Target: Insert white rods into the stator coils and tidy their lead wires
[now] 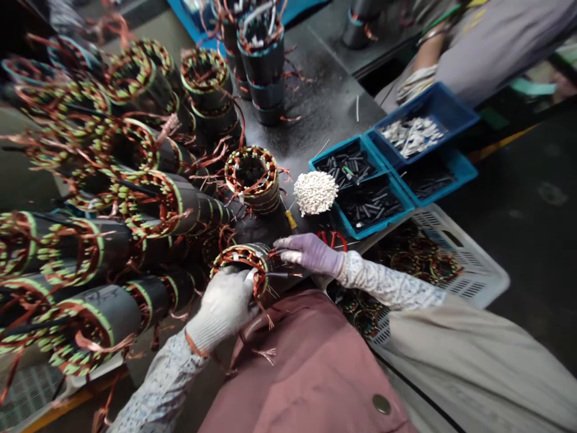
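Note:
A stator (246, 255) with copper windings lies tilted at the table's near edge, close to my body. My left hand (225, 304), in a white knitted glove, is closed around its near side, with the fingers partly hidden at the rim. My right hand (311, 252), in a purple-coated glove, reaches the stator's right side. Its fingers are drawn together by the copper leads; what lies between the tips is too small to make out. A black-sleeved lead (282, 275) sticks out below them. Another stator (253, 177) stands upright just beyond.
Many stators (153, 201) are stacked at left. A heap of small white pieces (315, 192) lies beside blue bins (369, 207) of black sleeves. A yellow-handled tool (291, 220) and red-handled tool (332, 239) lie nearby. A white crate (484, 279) holds stators. Another person's arm (428, 54) is at upper right.

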Demonstrator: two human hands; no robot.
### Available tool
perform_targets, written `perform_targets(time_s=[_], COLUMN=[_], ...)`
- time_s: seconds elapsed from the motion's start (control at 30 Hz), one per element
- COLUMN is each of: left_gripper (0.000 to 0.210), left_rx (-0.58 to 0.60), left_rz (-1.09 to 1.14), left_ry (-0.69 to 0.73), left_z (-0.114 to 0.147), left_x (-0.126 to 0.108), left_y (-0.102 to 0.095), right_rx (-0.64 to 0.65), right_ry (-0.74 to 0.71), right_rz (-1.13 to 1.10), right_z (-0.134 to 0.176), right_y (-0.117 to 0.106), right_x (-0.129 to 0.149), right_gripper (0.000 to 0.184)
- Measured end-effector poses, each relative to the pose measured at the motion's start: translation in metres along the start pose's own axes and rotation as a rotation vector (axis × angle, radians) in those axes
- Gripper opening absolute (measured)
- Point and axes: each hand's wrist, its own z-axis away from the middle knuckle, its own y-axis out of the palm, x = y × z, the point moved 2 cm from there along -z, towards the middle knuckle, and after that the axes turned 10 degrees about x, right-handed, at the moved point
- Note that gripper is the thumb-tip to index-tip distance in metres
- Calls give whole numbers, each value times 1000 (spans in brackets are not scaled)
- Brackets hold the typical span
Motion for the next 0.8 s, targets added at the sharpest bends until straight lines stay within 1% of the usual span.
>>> perform_targets(time_s=[0.03, 0.07, 0.13, 0.2, 0.27, 0.33, 0.4, 0.47, 0.5, 0.53, 0.57, 0.63, 0.67, 0.7, 0.73, 0.77, 0.8], left_gripper=[35, 35, 34, 33, 32, 30, 29, 28, 28, 28, 27, 24, 23, 23, 23, 25, 26], left_rx=[-7, -15, -28, -36, -39, -31, -20, -16, -15, -12, -8, 3, 6, 7, 4, -1, -10], left_rz=[-3, -6, -7, 0, 2, -4, -8, -4, -1, 0, 0, -14, -26, -39, -54, -69, -84], left_ry=[11, 19, 25, 29, 35, 44, 44, 40, 41, 44, 49, 48, 41, 33, 28, 28, 30], left_z=[0, 0, 0, 0, 0, 0, -1, -2, -3, -3, -3, -3, -3, -2, -2, -2, -3], left_x=[0, 1, 2, 2, 3, 3, 3, 4, 4, 5, 5, 6, 7, 8, 9, 10, 11], left_y=[1, 2, 3, 3, 2, 2, 1, 1, 1, 1, 1, 2, 3, 3, 4, 5, 5], right_rx=[-24, -38, -39, -9, 36, 103, 140, 157, 165, 180, 201, 249, 268, 281, 276, 256, 207], right_ry=[17, 40, 94, 135, 167, 157, 97, 50, 65, 112, 184, 323, 363, 372, 348, 298, 238], right_rz=[-25, -37, -26, 13, 3, -28, 48, 206, 252, 246, 186, -23, -122, -190, -216, -201, -147], right_z=[4, 7, 9, 5, 1, -1, -2, -6, -10, -13, -17, -24, -26, -26, -24, -19, -11], right_y=[0, 1, 4, 7, 9, 9, 7, 6, 7, 9, 13, 22, 27, 30, 30, 27, 18], right_x=[-2, -4, -5, -3, -1, 1, 5, 11, 14, 16, 18, 20, 21, 20, 19, 15, 10], right_gripper=[40, 41, 32, 25, 24, 25, 26, 18, 15, 17, 20, 21, 20, 20, 21, 22, 23])
